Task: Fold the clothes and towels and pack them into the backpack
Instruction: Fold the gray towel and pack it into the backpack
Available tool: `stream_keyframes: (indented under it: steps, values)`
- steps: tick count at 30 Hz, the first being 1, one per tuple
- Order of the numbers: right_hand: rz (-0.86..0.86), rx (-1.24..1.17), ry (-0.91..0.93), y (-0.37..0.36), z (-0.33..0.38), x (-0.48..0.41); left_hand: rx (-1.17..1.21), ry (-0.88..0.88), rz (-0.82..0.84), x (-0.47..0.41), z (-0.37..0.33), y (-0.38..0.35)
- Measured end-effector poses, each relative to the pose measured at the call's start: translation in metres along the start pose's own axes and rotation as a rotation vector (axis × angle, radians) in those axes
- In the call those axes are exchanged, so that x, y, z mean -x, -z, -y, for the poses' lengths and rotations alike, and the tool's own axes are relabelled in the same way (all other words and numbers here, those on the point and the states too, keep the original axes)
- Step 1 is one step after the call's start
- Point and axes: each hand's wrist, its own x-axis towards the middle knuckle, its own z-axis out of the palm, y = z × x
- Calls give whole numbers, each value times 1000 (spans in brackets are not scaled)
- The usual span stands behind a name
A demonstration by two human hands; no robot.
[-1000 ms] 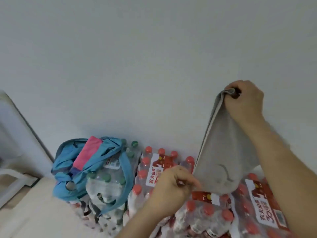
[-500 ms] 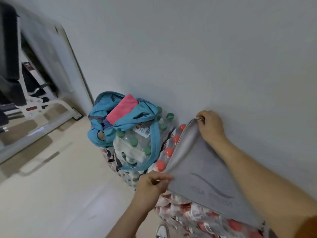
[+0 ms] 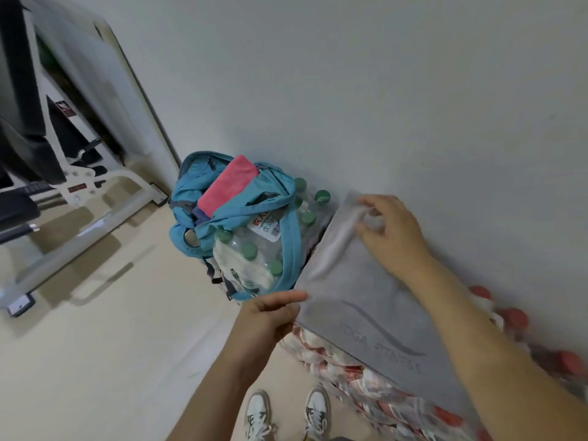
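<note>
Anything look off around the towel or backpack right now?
The grey towel looks rucked into a ridge along the edge nearest the blue backpack. A pink cloth sticks out of the backpack, which is draped over a pack of green-capped bottles.

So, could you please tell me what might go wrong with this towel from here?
The grey towel lies on bumpy red-capped bottle packs, so folds may come out crooked. Its near corner, pinched by the left hand, sits at the edge and could slip off. The backpack perches on green-capped bottles and might tip.
</note>
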Motion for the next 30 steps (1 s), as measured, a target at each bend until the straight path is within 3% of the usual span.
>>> stream_keyframes:
  steps: [2, 4, 6, 8, 13, 17, 23, 30]
  values:
    - [133, -82, -88, 15, 15, 46, 78, 16, 17, -1, -6, -5]
    - [243, 122, -78, 7, 26, 97, 120, 29, 24, -1, -12, -9]
    - [165, 406, -33, -18, 28, 137, 156, 40, 38, -1, -17, -11]
    - [84, 527, -105, -41, 19, 159, 190, 40, 69, -1, -22, -10]
    - [-254, 564, -282, -32, -7, 190, 186, 27, 130, -5, -35, -2]
    - [-365, 611, -312, 2, -20, 217, 40, 27, 122, -16, -32, 11]
    - [-349, 760, -210, 21, -24, 250, -269, 12, 106, -18, -10, 28]
    - [-338, 665, -181, 2, -32, 281, -661, -133, 193, -15, 0, 37]
